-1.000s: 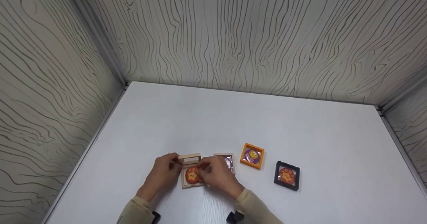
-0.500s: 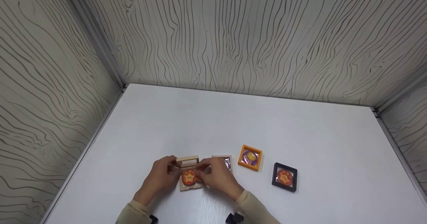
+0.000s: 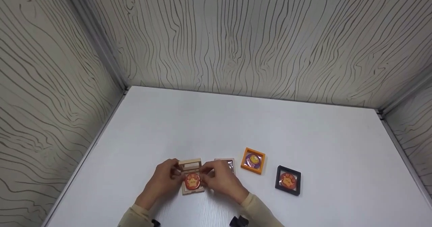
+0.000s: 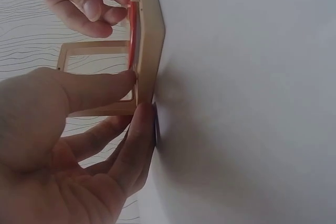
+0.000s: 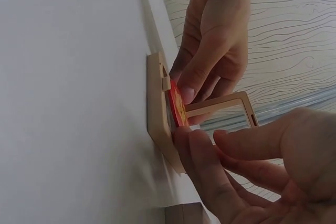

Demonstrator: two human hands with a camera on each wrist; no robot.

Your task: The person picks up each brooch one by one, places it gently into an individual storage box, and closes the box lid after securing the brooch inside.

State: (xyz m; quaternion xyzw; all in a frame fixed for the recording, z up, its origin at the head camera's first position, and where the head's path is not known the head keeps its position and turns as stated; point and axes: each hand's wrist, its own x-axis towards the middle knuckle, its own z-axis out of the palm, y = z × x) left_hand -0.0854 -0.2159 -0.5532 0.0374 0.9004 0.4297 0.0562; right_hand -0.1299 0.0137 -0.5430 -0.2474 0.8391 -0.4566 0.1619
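Observation:
A beige square display case [image 3: 193, 192] lies on the table with its lid [image 3: 189, 161] raised at the back. Inside its base sits a round red badge [image 3: 192, 181] with a yellow star face. At the left side, my left hand [image 3: 163, 178] grips the case, its thumb against the badge edge [image 4: 132, 35] and a finger behind the case. My right hand [image 3: 221, 178] has curled fingertips at the badge's right edge. Seen from the right wrist, those fingers hide the near corner of the case [image 5: 156, 103].
A pale frame [image 3: 224, 159] is partly hidden behind the right hand. Further right lie an orange frame [image 3: 263, 162] holding a purple badge and a black frame [image 3: 287, 190] holding a red star badge. Grained walls [image 3: 216, 38] border the white table [image 3: 216, 125].
The red badge has been turned and lowered flatter into the case base. The left thumb has come to its edge. Both hands stay at the case.

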